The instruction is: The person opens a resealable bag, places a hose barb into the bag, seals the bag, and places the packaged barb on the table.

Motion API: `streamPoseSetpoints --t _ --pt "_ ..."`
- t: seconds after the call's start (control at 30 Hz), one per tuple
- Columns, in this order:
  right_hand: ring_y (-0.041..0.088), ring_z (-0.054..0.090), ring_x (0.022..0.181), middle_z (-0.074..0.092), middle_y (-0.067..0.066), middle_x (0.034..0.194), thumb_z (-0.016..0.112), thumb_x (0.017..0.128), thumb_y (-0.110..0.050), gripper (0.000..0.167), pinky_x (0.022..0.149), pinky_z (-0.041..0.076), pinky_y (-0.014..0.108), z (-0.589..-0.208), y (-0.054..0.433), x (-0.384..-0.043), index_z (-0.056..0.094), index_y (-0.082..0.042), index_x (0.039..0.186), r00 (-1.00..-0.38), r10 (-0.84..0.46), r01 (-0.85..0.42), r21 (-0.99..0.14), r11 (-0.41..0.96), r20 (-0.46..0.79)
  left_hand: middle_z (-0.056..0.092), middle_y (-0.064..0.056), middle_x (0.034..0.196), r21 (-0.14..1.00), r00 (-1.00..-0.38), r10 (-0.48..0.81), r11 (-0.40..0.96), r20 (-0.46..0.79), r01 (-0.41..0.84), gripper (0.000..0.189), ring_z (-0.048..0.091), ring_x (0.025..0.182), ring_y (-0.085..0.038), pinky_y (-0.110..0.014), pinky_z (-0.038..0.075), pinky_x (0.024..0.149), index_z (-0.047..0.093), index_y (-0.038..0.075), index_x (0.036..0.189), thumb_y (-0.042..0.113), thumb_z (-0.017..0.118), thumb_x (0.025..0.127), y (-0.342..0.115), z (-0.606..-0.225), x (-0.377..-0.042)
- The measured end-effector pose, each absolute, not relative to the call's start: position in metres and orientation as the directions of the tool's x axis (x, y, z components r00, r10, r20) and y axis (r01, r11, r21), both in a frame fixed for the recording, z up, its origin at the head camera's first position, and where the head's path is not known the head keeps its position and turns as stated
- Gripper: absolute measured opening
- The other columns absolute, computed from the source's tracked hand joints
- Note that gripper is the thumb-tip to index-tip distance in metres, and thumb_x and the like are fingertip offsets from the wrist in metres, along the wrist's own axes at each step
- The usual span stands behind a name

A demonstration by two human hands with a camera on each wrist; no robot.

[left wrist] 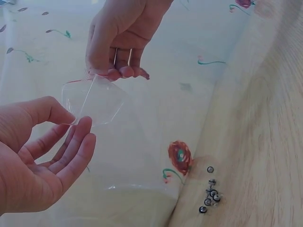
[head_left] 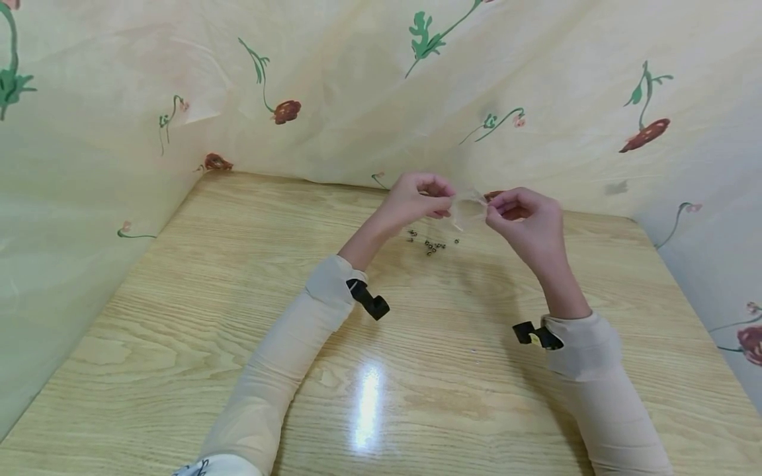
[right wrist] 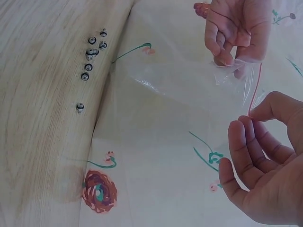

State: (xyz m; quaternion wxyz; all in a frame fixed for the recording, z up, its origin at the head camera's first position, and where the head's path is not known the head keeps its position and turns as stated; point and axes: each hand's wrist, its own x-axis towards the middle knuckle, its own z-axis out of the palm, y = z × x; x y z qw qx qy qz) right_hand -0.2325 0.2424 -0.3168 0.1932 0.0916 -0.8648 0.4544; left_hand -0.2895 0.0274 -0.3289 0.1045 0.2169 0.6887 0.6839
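A small clear zip bag (head_left: 467,210) with a red seal line is stretched between both hands above the far part of the table. My left hand (head_left: 421,198) pinches one side of it between thumb and fingers. On the other side, my right hand (head_left: 526,218) pinches the bag by its red-lined edge, as the right wrist view shows. The bag looks empty in the left wrist view. Beneath the hands, several small metal screws (head_left: 430,247) lie in a loose cluster on the table, touched by neither hand.
The wood-grain table (head_left: 417,396) runs back to a flower-patterned sheet (head_left: 357,79) that hangs behind and at both sides. A black wrist mount (head_left: 369,299) sits on the left sleeve, and another black mount (head_left: 538,335) on the right sleeve.
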Motion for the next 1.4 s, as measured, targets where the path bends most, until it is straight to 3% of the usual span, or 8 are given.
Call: streamPoseSetpoints --t 0.13,0.67,0.83,1.0,1.1,1.3,1.4 --pt "0.000 0.062 0.073 0.073 -0.015 0.095 0.069 0.088 -0.006 0.012 0.070 0.049 0.011 -0.317 0.241 -0.232 0.074 0.004 0.095 -0.905 -0.004 -0.352 -0.744 0.568 0.425 0.068 -0.009 0.094 0.988 -0.879 0.452 -0.040 0.152 0.150 0.015 0.071 0.079 -0.016 -0.048 0.058 0.090 0.069 -0.006 0.108 0.000 0.068 0.094 0.030 -0.330 -0.289" --pt "0.002 0.062 0.082 0.066 -0.018 0.090 0.075 0.088 -0.010 0.019 0.080 0.043 0.018 -0.318 0.241 -0.231 0.071 -0.002 0.105 -0.882 -0.101 -0.435 -0.712 0.551 0.460 0.066 -0.007 0.085 0.992 -0.895 0.429 -0.049 0.124 0.114 0.017 0.069 0.075 -0.017 -0.046 0.060 0.087 0.070 -0.008 0.109 -0.001 0.069 0.093 0.033 -0.331 -0.285" --pt "0.005 0.058 0.098 0.064 -0.015 0.103 0.081 0.083 -0.007 0.043 0.088 0.038 0.024 -0.320 0.240 -0.232 0.065 -0.006 0.122 -0.863 -0.140 -0.477 -0.692 0.542 0.485 0.067 -0.007 0.084 0.992 -0.890 0.437 -0.057 0.126 0.112 0.016 0.068 0.074 -0.017 -0.047 0.060 0.087 0.071 -0.007 0.107 -0.001 0.069 0.092 0.034 -0.332 -0.285" --pt "0.015 0.052 0.119 0.055 0.006 0.139 0.089 0.070 0.001 0.089 0.099 0.037 0.021 -0.325 0.239 -0.235 0.048 -0.011 0.148 -0.841 -0.264 -0.536 -0.659 0.528 0.473 0.068 -0.009 0.086 0.993 -0.882 0.458 -0.073 0.112 0.089 0.018 0.068 0.076 -0.019 -0.040 0.061 0.082 0.070 -0.008 0.108 -0.003 0.068 0.092 0.036 -0.332 -0.284" --pt "0.023 0.046 0.130 0.045 0.009 0.154 0.093 0.065 0.000 0.108 0.106 0.035 0.022 -0.327 0.239 -0.236 0.038 -0.016 0.155 -0.834 -0.324 -0.552 -0.645 0.528 0.447 0.068 -0.009 0.088 0.994 -0.875 0.472 -0.077 0.104 0.077 0.017 0.068 0.078 -0.020 -0.039 0.061 0.083 0.070 -0.006 0.108 -0.002 0.069 0.091 0.037 -0.330 -0.282" --pt "0.031 0.035 0.145 0.038 0.007 0.159 0.097 0.060 -0.002 0.122 0.116 0.029 0.054 -0.330 0.237 -0.237 0.029 -0.024 0.159 -0.844 -0.376 -0.533 -0.682 0.501 0.383 0.068 -0.008 0.089 0.992 -0.857 0.501 -0.093 0.117 0.081 0.015 0.069 0.078 -0.018 -0.038 0.061 0.081 0.070 -0.004 0.106 -0.001 0.069 0.091 0.041 -0.326 -0.275" --pt "0.027 0.041 0.137 0.039 0.007 0.155 0.096 0.061 -0.002 0.119 0.111 0.036 0.049 -0.331 0.236 -0.236 0.029 -0.023 0.157 -0.857 -0.377 -0.507 -0.708 0.491 0.352 0.068 -0.007 0.088 0.992 -0.852 0.509 -0.102 0.120 0.079 0.014 0.069 0.077 -0.018 -0.037 0.062 0.079 0.070 -0.004 0.105 -0.001 0.069 0.091 0.042 -0.324 -0.273"
